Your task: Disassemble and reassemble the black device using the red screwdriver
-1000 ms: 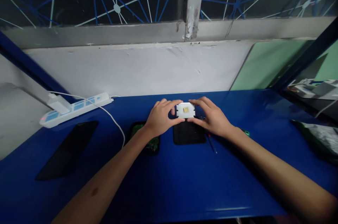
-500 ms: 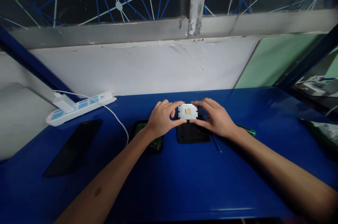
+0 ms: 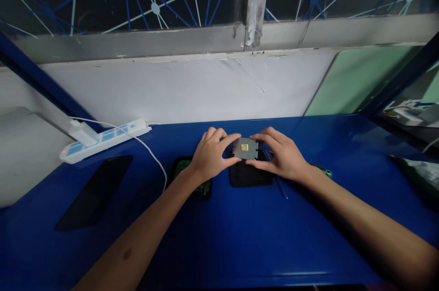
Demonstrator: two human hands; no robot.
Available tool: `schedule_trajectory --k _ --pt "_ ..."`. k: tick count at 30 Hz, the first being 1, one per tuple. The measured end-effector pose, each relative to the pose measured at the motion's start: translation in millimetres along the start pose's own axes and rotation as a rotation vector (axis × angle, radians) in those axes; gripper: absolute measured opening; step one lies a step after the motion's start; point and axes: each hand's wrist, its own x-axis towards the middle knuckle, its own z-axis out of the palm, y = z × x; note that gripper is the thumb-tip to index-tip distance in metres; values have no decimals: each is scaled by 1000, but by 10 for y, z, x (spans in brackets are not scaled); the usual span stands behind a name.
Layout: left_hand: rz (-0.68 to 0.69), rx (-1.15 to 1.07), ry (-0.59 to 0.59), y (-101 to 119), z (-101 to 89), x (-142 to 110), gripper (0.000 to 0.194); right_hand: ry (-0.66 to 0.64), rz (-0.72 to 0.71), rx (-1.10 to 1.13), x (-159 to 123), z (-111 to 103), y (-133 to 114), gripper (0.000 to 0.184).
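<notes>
A small square plate (image 3: 245,148) with a yellow square at its centre is held between both hands above a black square pad (image 3: 250,175) on the blue table (image 3: 240,236). My left hand (image 3: 210,156) pinches the plate's left edge with thumb and fingers. My right hand (image 3: 279,154) pinches its right edge. The plate looks grey and tilted flatter toward the pad. A green circuit board (image 3: 200,186) lies under my left wrist, mostly hidden.
A white power strip (image 3: 103,141) with a plugged adapter and white cable lies at the back left. A dark flat phone-like slab (image 3: 94,192) rests at the left. A thin tool (image 3: 283,189) and a green-tipped item (image 3: 327,172) lie by my right wrist.
The plate has tipped from facing me, bright white, to a flatter angle and now looks grey. Both hands keep their grip and sit slightly lower over the black pad.
</notes>
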Motion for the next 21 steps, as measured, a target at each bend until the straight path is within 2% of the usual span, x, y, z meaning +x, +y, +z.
schedule_trajectory --k 6,10,16,21 --pt "53 37 53 156 -35 8 49 56 -46 -7 16 23 -69 54" --pt "33 -63 75 251 -53 20 47 69 -41 29 31 15 -129 54" --pt "-78 -284 84 204 -65 25 53 -18 24 116 13 28 -135 88" --pt "-115 -377 48 192 -84 14 61 -111 101 167 7 95 -139 75"
